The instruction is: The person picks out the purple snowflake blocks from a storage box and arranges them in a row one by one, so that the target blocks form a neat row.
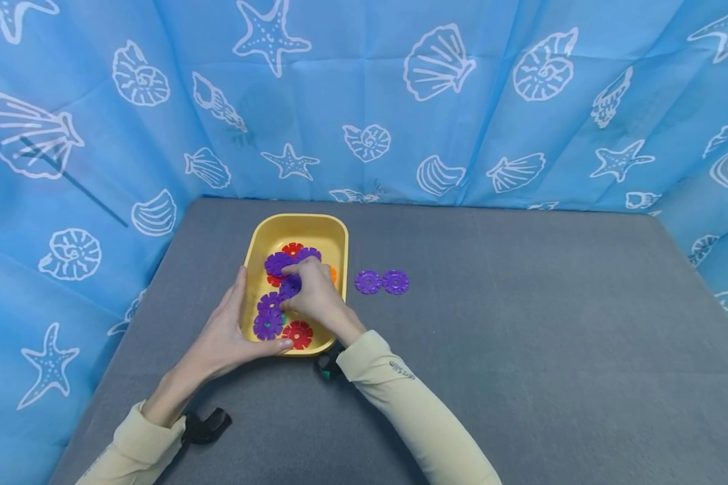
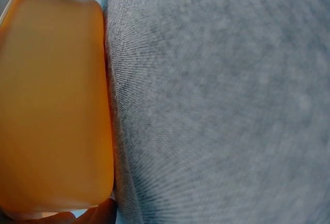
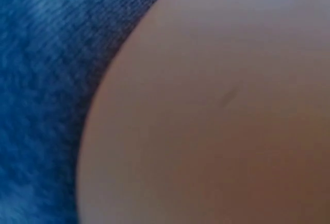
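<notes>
A yellow plastic bin (image 1: 328, 232) holds several notched, flower-shaped plastic discs, mostly purple with some red, and a bit of orange and green. My left hand (image 1: 227, 340) grips the bin at its near left corner, thumb over the near rim and fingers along the left wall. The bin's wall (image 2: 56, 100) fills the left side of the left wrist view, fingertips (image 2: 98, 213) at its lower end. Reaching in over the right rim, my right hand (image 1: 318, 293) has a purple disc (image 1: 290, 287) between thumb and fingers. A red disc (image 1: 298, 334) lies close to my left thumb.
Two purple discs (image 1: 382, 282) lie side by side on the grey cloth-covered table (image 1: 522, 337), just right of the bin. A blue curtain (image 1: 364, 101) with white shells hangs behind and at the sides. Blurred close surfaces fill the right wrist view.
</notes>
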Demonstrator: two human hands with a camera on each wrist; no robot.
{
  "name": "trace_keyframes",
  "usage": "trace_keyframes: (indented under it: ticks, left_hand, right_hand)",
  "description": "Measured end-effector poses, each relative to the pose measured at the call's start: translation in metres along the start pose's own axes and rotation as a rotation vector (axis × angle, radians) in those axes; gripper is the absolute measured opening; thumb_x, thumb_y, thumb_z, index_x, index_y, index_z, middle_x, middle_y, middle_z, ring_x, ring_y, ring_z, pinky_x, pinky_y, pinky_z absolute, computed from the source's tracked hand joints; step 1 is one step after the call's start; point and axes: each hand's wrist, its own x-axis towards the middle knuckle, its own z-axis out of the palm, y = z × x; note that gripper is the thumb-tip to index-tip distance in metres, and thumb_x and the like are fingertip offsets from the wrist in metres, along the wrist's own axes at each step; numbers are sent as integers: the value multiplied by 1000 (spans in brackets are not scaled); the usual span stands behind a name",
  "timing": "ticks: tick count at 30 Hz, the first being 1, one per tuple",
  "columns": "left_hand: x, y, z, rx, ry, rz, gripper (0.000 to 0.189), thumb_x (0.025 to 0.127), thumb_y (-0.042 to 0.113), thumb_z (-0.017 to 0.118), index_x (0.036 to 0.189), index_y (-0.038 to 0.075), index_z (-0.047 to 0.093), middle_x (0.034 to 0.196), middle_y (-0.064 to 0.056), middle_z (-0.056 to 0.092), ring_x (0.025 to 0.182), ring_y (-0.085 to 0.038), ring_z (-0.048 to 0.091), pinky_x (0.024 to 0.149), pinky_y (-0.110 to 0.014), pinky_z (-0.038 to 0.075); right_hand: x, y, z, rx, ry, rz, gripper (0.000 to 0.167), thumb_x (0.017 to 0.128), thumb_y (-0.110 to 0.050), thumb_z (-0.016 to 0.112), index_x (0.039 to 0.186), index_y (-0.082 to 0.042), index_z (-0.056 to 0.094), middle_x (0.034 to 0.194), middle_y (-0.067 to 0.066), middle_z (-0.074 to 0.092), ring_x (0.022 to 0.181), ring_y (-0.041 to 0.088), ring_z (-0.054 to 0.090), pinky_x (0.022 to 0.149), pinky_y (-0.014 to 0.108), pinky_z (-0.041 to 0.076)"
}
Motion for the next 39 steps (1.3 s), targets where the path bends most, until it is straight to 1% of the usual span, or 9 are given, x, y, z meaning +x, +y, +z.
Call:
trace_keyframes:
  ticks: [6,11,15,20,24,27,31,35,39]
  left_hand:
    - [0,0,0,-5,0,0,141,73,61,85,163,22,-16,170,-24,11,150,-50,29,113,-67,40]
    - [1,1,1,-8,-2,-4,141,72,61,85,163,22,-16,170,-23,11,151,-49,29,113,-67,39]
    - [1,1,0,-10,-2,-5,141,72,61,85,163,23,-16,170,-23,12,150,-50,29,113,-68,38]
    - [1,1,0,-15,-3,-5,139,74,59,84,164,24,-16,170,-23,13,149,-49,31,111,-67,42]
    - [2,1,1,-19,-2,0,139,74,59,84,164,24,-16,169,-24,13,148,-49,32,110,-66,44]
    - [2,0,1,-23,-3,5,139,74,59,84,164,24,-16,169,-24,13,148,-49,32,110,-66,44]
    - [2,0,1,-19,-4,4,139,74,59,84,164,23,-16,170,-24,12,149,-50,30,111,-67,42]
    - [1,0,1,-15,-3,2,139,74,58,85,164,22,-16,169,-24,12,149,-50,30,112,-68,40]
    - [1,0,1,-19,-5,-5,138,75,56,84,163,22,-16,169,-24,12,149,-49,31,112,-68,40]
  right_hand:
    - [0,1,0,-2,10,30,64,78,-6,87,138,-5,64,141,15,55,134,31,46,116,43,44]
    - [-1,2,0,-44,22,30,59,80,-7,86,135,-1,65,143,18,54,136,33,47,118,43,43]
    - [-1,2,1,-79,43,15,54,80,-10,86,131,0,68,139,18,58,130,32,51,114,41,47]
    - [-2,1,1,-92,62,3,55,80,-13,87,131,0,68,136,18,60,124,31,54,107,39,52]
    - [-2,1,2,-87,71,-3,57,80,-14,87,132,-1,68,136,17,60,125,31,55,108,39,53]
    - [-2,0,2,-75,77,-12,57,80,-15,87,133,-2,67,136,16,61,125,28,56,109,40,53]
    - [-2,-1,2,-33,76,-20,59,83,-14,85,137,-3,64,136,14,63,124,25,58,107,39,54]
    - [-5,-3,0,-4,71,-29,60,85,-15,83,140,-5,62,136,14,61,119,22,58,102,36,57]
    - [-8,-6,-4,-3,67,-52,61,86,-16,83,142,-6,61,134,13,60,113,19,56,97,32,59]
